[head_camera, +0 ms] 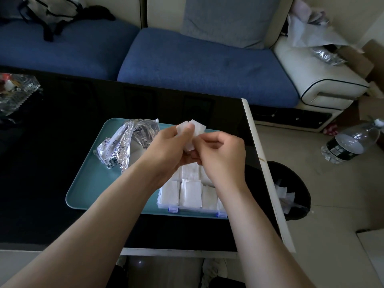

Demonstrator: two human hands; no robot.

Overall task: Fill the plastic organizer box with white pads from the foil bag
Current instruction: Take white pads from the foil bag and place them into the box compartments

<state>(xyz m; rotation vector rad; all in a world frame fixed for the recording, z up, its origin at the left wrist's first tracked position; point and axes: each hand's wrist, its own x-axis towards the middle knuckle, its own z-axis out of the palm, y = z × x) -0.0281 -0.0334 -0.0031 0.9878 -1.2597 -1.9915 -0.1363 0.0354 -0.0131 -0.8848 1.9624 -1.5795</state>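
both hands pinch white pads (pixel 192 129) above the organizer box (pixel 191 194).

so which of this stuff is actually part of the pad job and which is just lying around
In the job:
white pads, held by left hand and right hand
plastic organizer box
foil bag
teal tray under them

Lying about:
water bottle on floor
black bin
bag on sofa
crumpled wrapper, table's far left
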